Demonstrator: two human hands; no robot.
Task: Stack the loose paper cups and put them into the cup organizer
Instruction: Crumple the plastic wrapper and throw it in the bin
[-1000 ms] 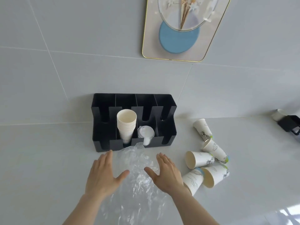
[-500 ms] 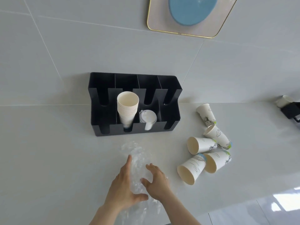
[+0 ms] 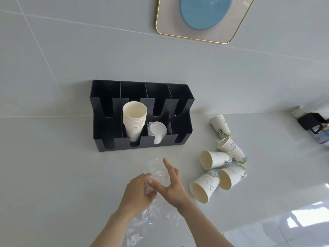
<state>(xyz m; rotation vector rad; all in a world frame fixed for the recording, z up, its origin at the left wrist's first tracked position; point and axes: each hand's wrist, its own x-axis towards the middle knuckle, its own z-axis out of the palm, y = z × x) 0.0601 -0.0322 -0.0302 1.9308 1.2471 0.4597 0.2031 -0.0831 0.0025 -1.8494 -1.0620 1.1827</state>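
A black cup organizer [image 3: 106, 125] stands against the wall. Its second slot holds a stack of plain paper cups [image 3: 134, 120]; the third holds white lids [image 3: 157, 130]. Several loose printed paper cups [image 3: 214, 159] lie on their sides on the counter to the right, apart from both hands. A clear plastic bag [image 3: 154, 171] lies in front of the organizer. My left hand [image 3: 138, 191] is closed on the bag. My right hand [image 3: 171, 184] pinches the bag with thumb and middle fingers, its index finger raised.
A black holder with a white cup [image 3: 310, 120] sits at the far right against the wall. A gold-framed picture [image 3: 204, 18] hangs above. The counter's front edge [image 3: 249, 224] runs along the lower right, with glossy floor beyond.
Both hands have gone from flat on the bag to gathering it between them, bunching it up. The camera has tilted down slightly.
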